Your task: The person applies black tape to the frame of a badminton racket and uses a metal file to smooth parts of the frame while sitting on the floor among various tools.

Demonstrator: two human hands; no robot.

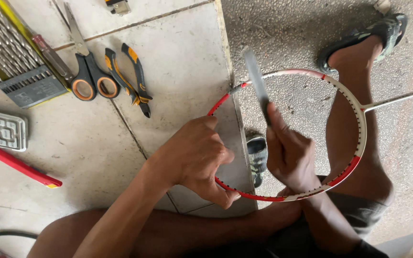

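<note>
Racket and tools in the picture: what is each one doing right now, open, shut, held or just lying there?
Racket frame: no strings, held at its near rim.
Left hand: closed on the frame.
Right hand: gripping a flat metal tool.
Flat metal tool: raised, blurred, tip at the frame's far rim.
Scissors: shut, lying on tile.
Pliers: handles apart, lying on tile.
Drill bit case: open.

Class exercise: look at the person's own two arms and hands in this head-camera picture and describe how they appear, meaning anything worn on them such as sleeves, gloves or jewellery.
Both arms are bare, with no sleeve in view. The left hand and right hand wear no gloves, and no ring, watch or bracelet shows on either hand or wrist. Nothing else, such as tape or a bandage, can be seen on them.
</note>
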